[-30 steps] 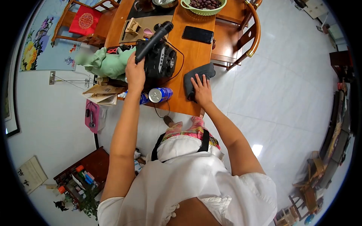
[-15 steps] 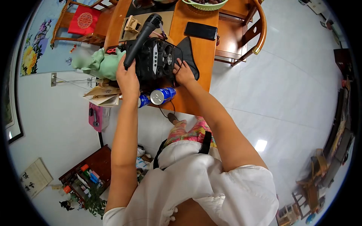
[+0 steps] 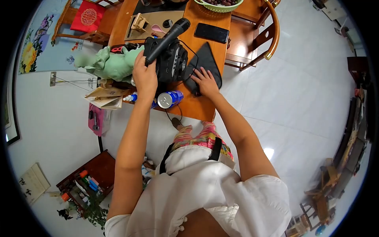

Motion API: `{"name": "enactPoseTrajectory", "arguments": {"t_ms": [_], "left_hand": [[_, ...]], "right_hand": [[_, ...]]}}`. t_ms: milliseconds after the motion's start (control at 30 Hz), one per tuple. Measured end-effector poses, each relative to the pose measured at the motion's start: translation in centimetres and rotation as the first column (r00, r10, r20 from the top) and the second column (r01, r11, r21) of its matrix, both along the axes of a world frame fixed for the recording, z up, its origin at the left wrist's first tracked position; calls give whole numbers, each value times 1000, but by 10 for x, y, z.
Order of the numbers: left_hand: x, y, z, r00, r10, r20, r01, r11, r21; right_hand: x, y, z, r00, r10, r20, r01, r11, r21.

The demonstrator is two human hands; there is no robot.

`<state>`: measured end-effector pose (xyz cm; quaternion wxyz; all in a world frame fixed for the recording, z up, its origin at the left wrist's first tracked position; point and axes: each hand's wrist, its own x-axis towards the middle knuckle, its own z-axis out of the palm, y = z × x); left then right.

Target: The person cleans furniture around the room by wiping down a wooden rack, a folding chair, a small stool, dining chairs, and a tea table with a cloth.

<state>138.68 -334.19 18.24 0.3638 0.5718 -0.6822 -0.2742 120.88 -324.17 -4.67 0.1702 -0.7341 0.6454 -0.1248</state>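
My left hand (image 3: 145, 77) is closed around the lower end of a black microphone (image 3: 167, 41), which slants up to the right. Behind and below it is a black portable speaker (image 3: 173, 63) with buttons on its side; how far that hand also touches the speaker is hidden. My right hand (image 3: 206, 82) lies with fingers spread on a flat black pouch-like piece (image 3: 207, 61) right of the speaker. A thin black cable loops between speaker and pouch. A blue can (image 3: 169, 99) stands near the table edge, below the speaker.
A green animal figurine (image 3: 112, 63) sits left of the speaker. Further back on the wooden table (image 3: 203, 108) are a phone (image 3: 211, 32), a small wooden stand (image 3: 139, 23), a pink spoon (image 3: 158, 29) and a green fruit basket (image 3: 221, 7). Wooden chairs (image 3: 270, 43) flank it.
My right hand has left the speaker's side and moved right onto the black pouch, more of which shows. My left hand, the microphone and the speaker have shifted right, and the speaker has turned.
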Motion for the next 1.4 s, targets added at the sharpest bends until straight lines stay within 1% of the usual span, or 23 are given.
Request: {"name": "enactPoseTrajectory", "arguments": {"t_ms": [67,100,133,167,267,367,467,600,700,800,833,933,967,1067,1100,1200,1267,1367,1400], "left_hand": [[-4,-1,-1,997,-19,75,21,999,-28],[-7,0,0,995,-18,102,21,999,-28],[-9,1,0,991,-19,129,23,999,-29],[-12,3,-1,996,-23,88,27,999,-38],[-17,1,-6,991,-33,129,29,999,35],[-22,2,-14,988,-24,154,22,1000,16],[-20,1,-30,978,-9,206,7,1000,12],[-9,-5,-55,957,-19,290,22,1000,-7],[-3,-9,-68,966,19,257,-21,1000,6],[-2,-11,-71,961,42,272,-35,999,-31],[-2,-11,-70,959,27,282,-21,999,-26],[-4,-13,-67,955,20,296,-19,1000,-4],[-3,-15,-70,951,23,309,-16,1000,-23],[2,-15,-76,940,19,341,-2,999,-50],[4,-16,-76,934,8,356,15,998,-62],[7,-12,-70,923,-36,383,37,999,5],[9,-4,-63,937,-42,348,49,999,-12],[20,22,-50,952,-36,303,64,994,-83],[24,33,-45,957,-35,289,71,991,-116]], "right_hand": [[-8,25,-6,994,-101,-31,100,993,-60],[-9,37,-6,991,-133,2,133,989,-65],[-10,49,-5,992,-128,-6,127,990,-54],[-10,60,-1,992,-124,-15,123,991,-43],[-9,83,7,994,-112,-12,112,994,-7],[-4,97,9,995,-99,-34,99,995,-6],[1,105,11,994,-104,-18,103,995,-5],[1,103,7,994,-96,-46,94,994,-53],[-2,88,6,993,-101,-56,98,994,-46],[-5,64,-3,986,-148,-72,140,984,-108],[-6,55,-5,985,-167,-37,163,982,-92],[-8,33,-9,981,-178,-78,172,982,-79],[-7,31,2,982,-187,-28,187,982,-16],[-7,34,-4,986,-151,-70,149,988,-46],[-7,39,-5,990,-132,-40,129,990,-64],[2,70,-3,998,-63,25,65,993,-95],[11,95,1,999,-13,40,16,996,-84],[20,120,29,985,21,171,-45,989,139],[19,121,36,952,-32,305,-23,984,175]]}}
